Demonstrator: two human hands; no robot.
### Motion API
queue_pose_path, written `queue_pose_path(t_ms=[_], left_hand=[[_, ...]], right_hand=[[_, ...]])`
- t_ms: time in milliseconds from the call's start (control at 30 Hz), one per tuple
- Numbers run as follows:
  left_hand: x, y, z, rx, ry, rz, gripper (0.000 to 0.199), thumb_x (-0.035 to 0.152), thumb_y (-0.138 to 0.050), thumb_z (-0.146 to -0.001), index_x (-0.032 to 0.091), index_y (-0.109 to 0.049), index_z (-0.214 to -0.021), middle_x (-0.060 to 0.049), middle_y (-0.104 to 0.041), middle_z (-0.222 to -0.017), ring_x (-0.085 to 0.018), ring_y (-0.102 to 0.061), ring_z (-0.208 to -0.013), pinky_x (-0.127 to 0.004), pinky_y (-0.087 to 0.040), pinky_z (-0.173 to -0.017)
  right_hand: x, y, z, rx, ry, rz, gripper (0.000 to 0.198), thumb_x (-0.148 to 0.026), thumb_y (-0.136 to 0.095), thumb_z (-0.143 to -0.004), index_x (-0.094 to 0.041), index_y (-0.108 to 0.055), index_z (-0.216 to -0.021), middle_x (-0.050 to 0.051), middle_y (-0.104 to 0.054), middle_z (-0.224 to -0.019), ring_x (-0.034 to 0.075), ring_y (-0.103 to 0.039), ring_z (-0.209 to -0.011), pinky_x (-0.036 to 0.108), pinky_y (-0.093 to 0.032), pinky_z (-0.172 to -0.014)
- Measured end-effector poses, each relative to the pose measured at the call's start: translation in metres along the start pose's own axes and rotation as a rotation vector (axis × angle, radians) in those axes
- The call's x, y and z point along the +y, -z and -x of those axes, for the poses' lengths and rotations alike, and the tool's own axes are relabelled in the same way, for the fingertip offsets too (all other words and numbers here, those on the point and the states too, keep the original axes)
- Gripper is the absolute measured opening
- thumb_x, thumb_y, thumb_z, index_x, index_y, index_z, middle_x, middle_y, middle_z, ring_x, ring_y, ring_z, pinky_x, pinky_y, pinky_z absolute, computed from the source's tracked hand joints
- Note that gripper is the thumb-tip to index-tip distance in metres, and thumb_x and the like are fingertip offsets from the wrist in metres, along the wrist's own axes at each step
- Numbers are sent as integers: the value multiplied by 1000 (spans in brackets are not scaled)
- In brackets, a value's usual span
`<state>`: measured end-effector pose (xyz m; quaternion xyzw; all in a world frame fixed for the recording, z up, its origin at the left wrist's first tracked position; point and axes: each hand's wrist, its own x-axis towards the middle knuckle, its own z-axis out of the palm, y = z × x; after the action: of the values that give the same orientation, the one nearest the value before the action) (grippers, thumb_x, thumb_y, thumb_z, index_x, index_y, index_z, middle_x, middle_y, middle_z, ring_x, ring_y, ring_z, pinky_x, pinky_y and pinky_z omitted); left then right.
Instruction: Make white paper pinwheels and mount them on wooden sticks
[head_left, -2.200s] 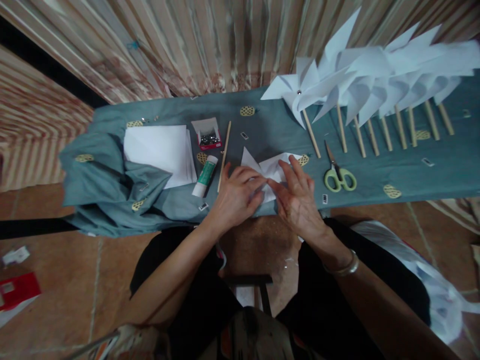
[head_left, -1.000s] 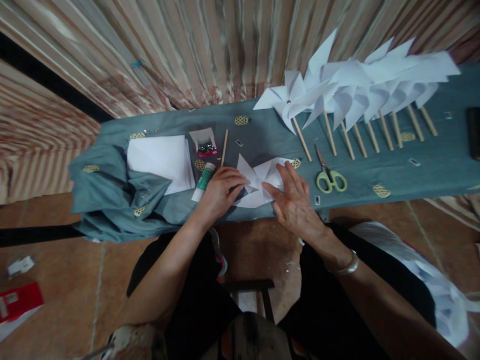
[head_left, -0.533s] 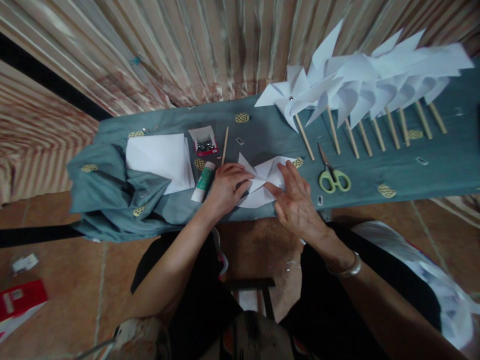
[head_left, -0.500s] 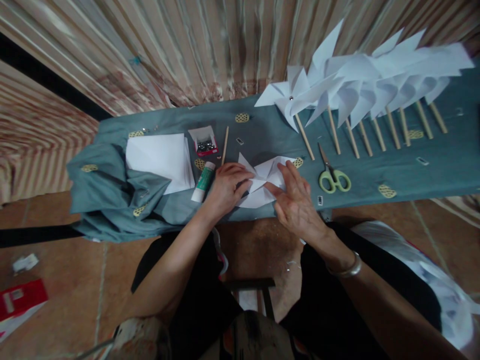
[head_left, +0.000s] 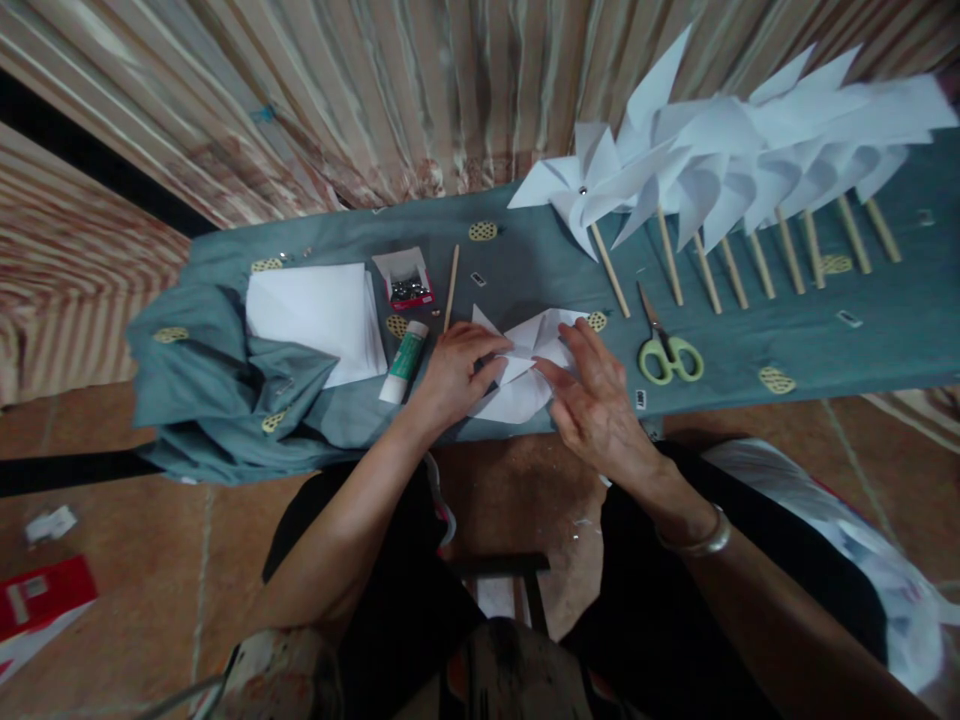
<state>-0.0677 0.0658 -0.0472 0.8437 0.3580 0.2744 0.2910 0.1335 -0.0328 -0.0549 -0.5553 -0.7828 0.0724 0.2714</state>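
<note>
A white paper pinwheel, without a stick, lies at the front edge of the cloth-covered table between my hands. My left hand grips its left side, thumb and fingers bent around a folded blade close to the centre. From the other side, my right hand rests on the paper with its fingers spread. Its index fingertip touches the pinwheel near the centre, while other fingers lie on the upper right blade. Just left of my left hand is a green and white glue stick, with a bare wooden stick behind it.
Stacked white paper lies at the left, beside a small open box of metal pins. Green-handled scissors lie right of my right hand. Several finished pinwheels on sticks line the back right. A striped curtain hangs behind the table.
The view has shifted slightly. My right index fingertip has moved a little at the pinwheel's centre, and my left hand keeps its grip on the paper.
</note>
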Motion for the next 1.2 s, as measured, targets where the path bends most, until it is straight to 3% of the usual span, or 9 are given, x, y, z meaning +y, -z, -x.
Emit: queue_pose_path(t_ms=[133,300,700,967,1200], left_hand=[[5,0,5,38,42,25,18,23,-58,-91,19,-73,-101,-6,-75,-97,-19,-66,-95,-35,-49,-90],[9,-1,13,60,41,54,17,24,-60,-91,19,-74,-99,-6,-75,-95,-19,-67,-92,-34,-50,-88],[5,-1,16,36,-6,94,13,22,-66,-88,18,-76,-95,-7,-76,-92,-19,-67,-91,-35,-51,-87],[20,-8,21,92,53,41,15,21,-63,-89,18,-75,-96,-6,-76,-91,-19,-68,-88,-34,-52,-85],[31,-14,22,127,63,84,16,21,-60,-91,16,-74,-97,-7,-74,-93,-17,-69,-89,-29,-54,-82]], right_hand=[[1,4,2,28,-28,-102,49,-14,-46,-91,-29,-51,-137,4,-28,-163,32,-20,-151,62,-30,-116],[5,13,3,51,-79,-192,31,-17,-52,-89,-23,-66,-116,6,-36,-159,34,-27,-149,62,-31,-116],[14,20,6,5,-93,-243,27,-16,-53,-86,-25,-69,-105,5,-42,-155,33,-28,-149,61,-31,-117],[23,37,0,222,-195,-184,27,-19,-50,-91,-26,-68,-110,5,-54,-144,30,-44,-139,59,-36,-115],[-8,32,-1,289,30,7,6,-25,-64,-89,-25,-67,-94,5,-52,-145,32,-42,-140,56,-39,-112]])
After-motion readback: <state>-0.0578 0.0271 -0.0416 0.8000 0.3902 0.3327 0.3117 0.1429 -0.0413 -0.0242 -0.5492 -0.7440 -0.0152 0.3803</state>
